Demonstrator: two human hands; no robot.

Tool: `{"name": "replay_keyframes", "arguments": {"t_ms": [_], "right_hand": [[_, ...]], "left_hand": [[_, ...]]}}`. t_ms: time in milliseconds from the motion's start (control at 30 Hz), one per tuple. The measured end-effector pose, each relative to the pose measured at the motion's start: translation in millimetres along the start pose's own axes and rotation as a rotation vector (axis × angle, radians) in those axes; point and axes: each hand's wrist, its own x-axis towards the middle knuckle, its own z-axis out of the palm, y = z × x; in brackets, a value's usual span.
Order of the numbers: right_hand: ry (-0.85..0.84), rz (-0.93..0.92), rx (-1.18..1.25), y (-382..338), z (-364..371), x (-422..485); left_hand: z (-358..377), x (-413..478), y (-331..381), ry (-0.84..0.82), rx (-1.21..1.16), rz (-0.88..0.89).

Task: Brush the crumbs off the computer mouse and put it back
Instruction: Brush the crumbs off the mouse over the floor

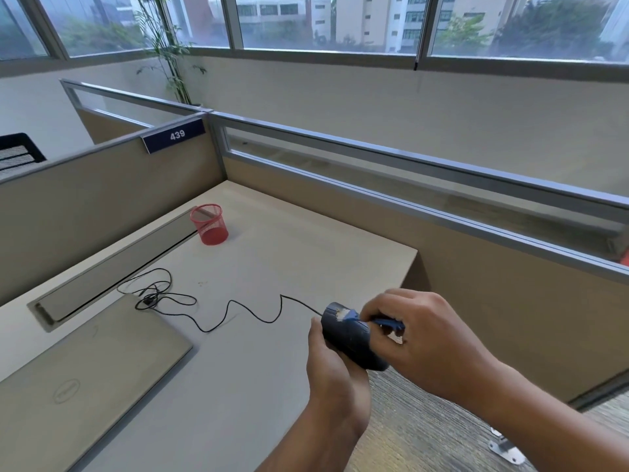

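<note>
A black wired computer mouse [350,342] is held up over the desk's right edge, gripped from below by my left hand [332,373]. Its black cable [238,306] snakes left across the desk [272,267] to a loose coil near the laptop. My right hand [422,338] holds a small blue brush [384,323] with pale bristles pressed on the mouse's front top. A few small crumbs [202,283] lie on the desk near the coil.
A closed grey laptop [85,376] lies at the near left. A red mesh cup [208,223] stands at the back of the desk beside a grey cable tray [112,274]. Beige partition walls enclose the back and left; floor lies past the desk's right edge.
</note>
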Motion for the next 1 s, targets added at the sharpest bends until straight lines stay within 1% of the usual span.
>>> {"name": "replay_keyframes", "arguments": {"t_ms": [100, 200, 333, 433, 633, 700, 800, 900, 1000], "right_hand": [[-0.020, 0.066, -0.049, 9, -4, -8], [0.017, 0.096, -0.087, 10, -13, -13], [-0.007, 0.047, 0.015, -1, -7, 2], [-0.045, 0.028, -0.030, 0, -1, 4], [-0.066, 0.133, -0.140, 29, -19, -33], [-0.046, 0.167, -0.025, 30, -21, -35], [0.050, 0.173, 0.142, 29, -15, -21], [0.079, 0.194, 0.189, 31, -7, -1], [0.021, 0.182, 0.179, 36, -5, 5]], "left_hand": [[2, 1, 3, 0.025, -0.005, 0.015], [3, 2, 6, 0.038, -0.028, 0.034], [1, 4, 1, 0.012, -0.019, 0.027], [4, 4, 1, -0.005, -0.046, 0.000], [3, 1, 9, 0.085, -0.065, 0.044], [2, 1, 8, 0.085, -0.066, 0.047], [2, 1, 4, 0.058, -0.069, 0.037], [-1, 0, -1, 0.035, -0.049, 0.008], [-1, 0, -4, 0.025, -0.049, -0.012]]}}
